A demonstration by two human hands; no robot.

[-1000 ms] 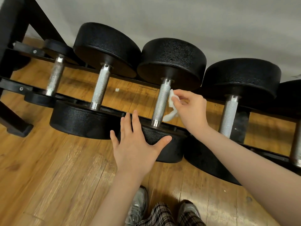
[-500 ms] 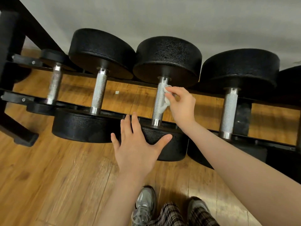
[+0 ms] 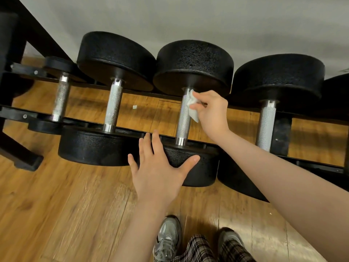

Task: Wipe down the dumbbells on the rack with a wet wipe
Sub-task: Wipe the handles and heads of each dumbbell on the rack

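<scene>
Several black dumbbells with knurled steel handles lie across a low black rack [image 3: 17,112]. My right hand [image 3: 213,112] pinches a white wet wipe [image 3: 192,108] against the upper right side of the middle dumbbell's handle [image 3: 184,120], just below its far head [image 3: 194,67]. With fingers spread, my left hand [image 3: 156,169] rests flat on that dumbbell's near head [image 3: 196,171]. Dumbbells flank it, one on the left [image 3: 113,108] and one on the right [image 3: 266,121].
A smaller dumbbell [image 3: 60,99] sits at the rack's left end, beside the rack's black leg [image 3: 20,152]. A grey wall stands behind the rack. The floor is wood; my grey shoes [image 3: 168,241] and plaid trouser legs are below my arms.
My right hand has slid the wipe up the middle handle, from its lower half to near the far head. My left hand has stayed on the near head.
</scene>
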